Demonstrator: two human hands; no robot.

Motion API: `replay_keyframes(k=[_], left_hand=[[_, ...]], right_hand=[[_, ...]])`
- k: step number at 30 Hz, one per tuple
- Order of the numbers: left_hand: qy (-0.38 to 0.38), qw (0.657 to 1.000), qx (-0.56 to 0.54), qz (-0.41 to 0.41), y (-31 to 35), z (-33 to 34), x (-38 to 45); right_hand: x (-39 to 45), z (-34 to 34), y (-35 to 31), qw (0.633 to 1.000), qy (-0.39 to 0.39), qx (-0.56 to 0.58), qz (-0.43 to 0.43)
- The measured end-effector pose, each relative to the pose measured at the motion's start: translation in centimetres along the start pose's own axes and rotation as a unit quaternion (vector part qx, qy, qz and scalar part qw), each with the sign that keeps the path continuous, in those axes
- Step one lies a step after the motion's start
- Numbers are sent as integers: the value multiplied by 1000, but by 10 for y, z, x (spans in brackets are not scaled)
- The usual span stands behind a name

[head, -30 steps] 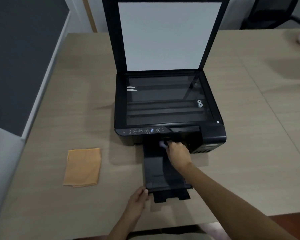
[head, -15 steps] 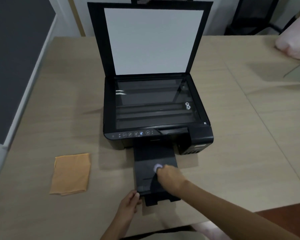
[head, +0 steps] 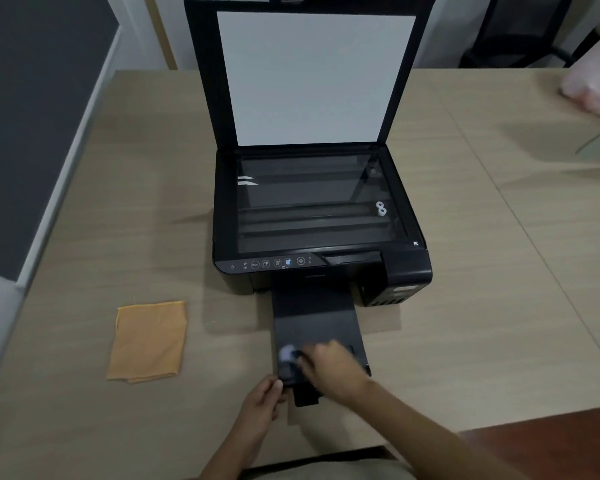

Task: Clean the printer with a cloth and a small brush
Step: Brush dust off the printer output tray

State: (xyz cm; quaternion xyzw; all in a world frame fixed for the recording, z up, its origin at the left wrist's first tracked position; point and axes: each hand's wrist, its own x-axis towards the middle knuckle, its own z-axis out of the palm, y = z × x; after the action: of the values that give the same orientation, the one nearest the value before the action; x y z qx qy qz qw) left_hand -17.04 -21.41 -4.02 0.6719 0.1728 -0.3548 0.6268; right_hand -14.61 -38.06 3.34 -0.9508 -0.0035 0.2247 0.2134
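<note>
Right hand [head: 329, 368] fingers pinching small brush [head: 288, 353], sweeping output tray [head: 314, 317]. Left hand [head: 262, 398] fingers gripping tray's front corner, probably steadying it. Cloth [head: 148, 341] idle near tabletop's left edge.

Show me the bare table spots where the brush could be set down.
Bare table runs right of the printer and its tray, and left of the printer above the cloth. A narrower strip lies between cloth and tray. The tray's front end is crowded: the right hand works the brush there and the left hand steadies the corner.
</note>
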Motion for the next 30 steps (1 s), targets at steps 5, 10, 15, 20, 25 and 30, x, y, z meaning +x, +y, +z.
replay_keyframes(k=[5, 10, 15, 20, 25, 30], left_hand=[[-1, 1000, 17, -13, -1, -1, 0], [-8, 999, 28, -16, -1, -2, -1], [-11, 999, 42, 12, 0, -4, -1], [-8, 999, 41, 4, -1, -2, 0], [-6, 999, 33, -10, 1, -5, 2], [-12, 999, 49, -12, 0, -4, 5]], right_hand=[[2, -34, 41, 974, 2, -178, 141], [36, -62, 34, 967, 108, -173, 151], [41, -43, 42, 975, 31, -160, 154], [42, -56, 55, 970, 73, -190, 130], [30, -43, 22, 972, 19, -187, 138], [25, -29, 6, 976, 65, -153, 144]])
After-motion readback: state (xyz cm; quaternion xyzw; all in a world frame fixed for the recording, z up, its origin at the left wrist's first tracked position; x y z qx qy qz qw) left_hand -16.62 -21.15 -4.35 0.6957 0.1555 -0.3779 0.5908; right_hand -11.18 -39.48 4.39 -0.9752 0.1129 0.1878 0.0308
